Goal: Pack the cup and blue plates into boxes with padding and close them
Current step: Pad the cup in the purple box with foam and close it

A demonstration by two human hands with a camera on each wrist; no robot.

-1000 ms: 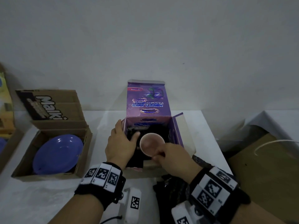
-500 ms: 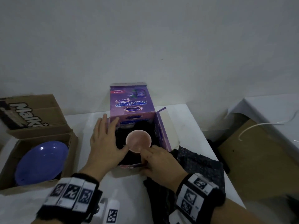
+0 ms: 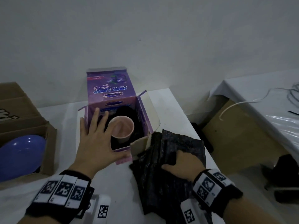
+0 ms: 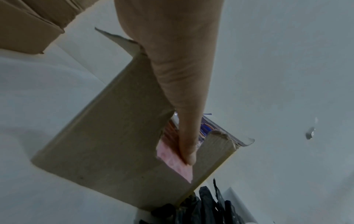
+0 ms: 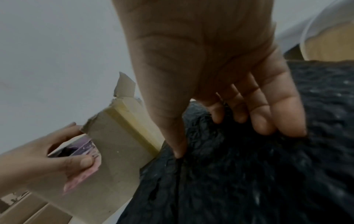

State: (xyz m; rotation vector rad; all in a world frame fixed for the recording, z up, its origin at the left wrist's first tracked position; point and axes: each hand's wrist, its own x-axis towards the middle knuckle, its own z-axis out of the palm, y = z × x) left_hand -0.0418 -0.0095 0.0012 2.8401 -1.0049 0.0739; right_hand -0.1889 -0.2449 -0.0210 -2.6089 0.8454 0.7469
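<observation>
Pink cup (image 3: 122, 128) upright in the purple box (image 3: 113, 97), seated on dark padding already inside, top flaps open. Left hand (image 3: 95, 143) spread wide over the box's near-left corner, fingers straight along the wall, thumb pressed on the pink front flap (image 4: 172, 157), holding nothing. Right hand (image 3: 181, 160) curled into the black padding sheet (image 3: 169, 175) just right of the box, thumb and fingers bunching it. Likely risks: sheet dragging against the loose cardboard flap (image 3: 140, 145) at the near-right corner and folding it inward over the cup; bulky wad pushed in from one side tipping the cup against the wall; box sliding on the bench (image 3: 169, 113) if the left hand lets up. Blue plate (image 3: 19, 156) in the brown carton (image 3: 48, 143) to the left, well apart, still uncovered, flaps up. In the way: the tall rear lid panel and right side flap, standing open around the mouth. Off to the right, a second covered surface with white cable (image 3: 242, 104).
</observation>
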